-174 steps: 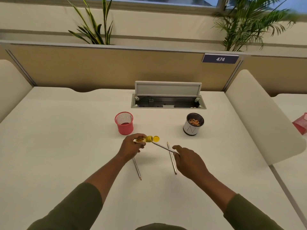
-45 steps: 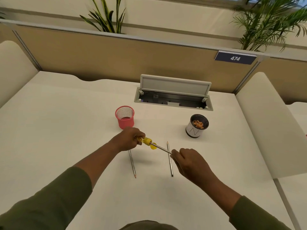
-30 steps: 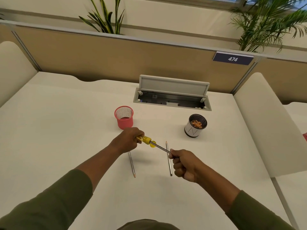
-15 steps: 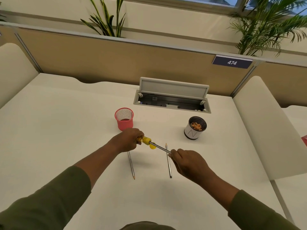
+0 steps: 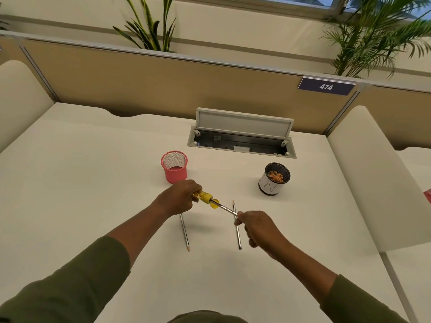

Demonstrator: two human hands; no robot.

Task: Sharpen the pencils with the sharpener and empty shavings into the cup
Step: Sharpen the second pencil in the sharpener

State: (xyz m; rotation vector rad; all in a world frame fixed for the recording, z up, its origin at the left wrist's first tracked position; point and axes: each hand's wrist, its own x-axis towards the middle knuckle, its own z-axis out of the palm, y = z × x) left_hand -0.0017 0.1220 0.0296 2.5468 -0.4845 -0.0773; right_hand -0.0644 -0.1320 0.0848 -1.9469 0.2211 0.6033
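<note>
- Holding the yellow sharpener (image 5: 203, 196), the left hand (image 5: 179, 198) has a tight grip above the tabletop (image 5: 93, 183).
- Right hand (image 5: 257, 227) pinches one pencil (image 5: 225, 209), stuck in the sharpener.
- Two more pencils (image 5: 184, 234) lie flat.
- One cup (image 5: 273, 179) holds shavings; one pink cup (image 5: 174, 167).

Right hand (image 5: 258, 228) has rolled, turning the pencil (image 5: 225, 208).

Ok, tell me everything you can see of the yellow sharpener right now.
The sharpener is a small yellow plastic barrel, part see-through, with tan shavings showing inside. It is held above the desk, lying roughly level and pointing right and slightly toward the person. The left hand grips its left end, hiding that part. A pencil enters its right end, beside a round yellow piece there; the right hand pinches the pencil's other end.
</note>
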